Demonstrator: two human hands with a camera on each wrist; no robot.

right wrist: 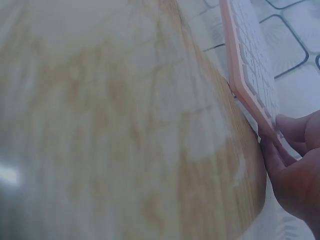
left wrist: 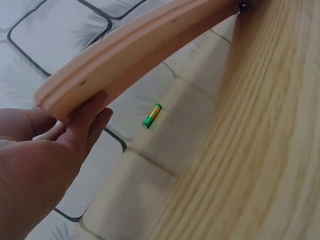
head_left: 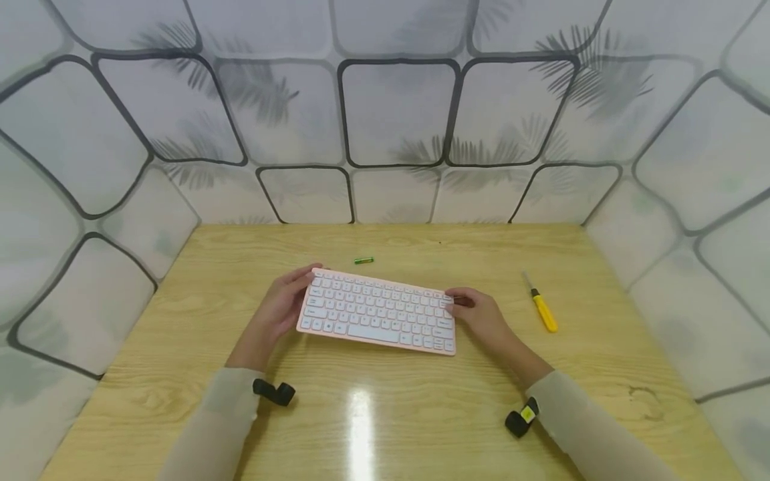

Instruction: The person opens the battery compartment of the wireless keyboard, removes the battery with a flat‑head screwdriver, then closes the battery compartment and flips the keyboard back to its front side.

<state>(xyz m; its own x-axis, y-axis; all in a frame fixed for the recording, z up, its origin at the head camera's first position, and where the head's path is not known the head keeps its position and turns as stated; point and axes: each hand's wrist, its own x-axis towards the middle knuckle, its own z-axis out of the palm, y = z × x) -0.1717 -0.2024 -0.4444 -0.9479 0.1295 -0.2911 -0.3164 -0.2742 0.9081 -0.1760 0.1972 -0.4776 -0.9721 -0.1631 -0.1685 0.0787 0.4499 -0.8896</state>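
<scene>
A pink keyboard with white keys is held between both hands, its key side toward the head camera. My left hand grips its left end, with fingers on the underside in the left wrist view, where the pink edge is raised off the table. The right hand pinches the right end near the upper corner, thumb on the key side, fingers beneath. Behind the keyboard lies a green and gold battery, also visible past the left hand as a small cylinder.
A screwdriver with a yellow handle lies on the wooden table, right of the right hand. Patterned light walls enclose the table at the back and both sides. Dark wrist cameras sit on both sleeves.
</scene>
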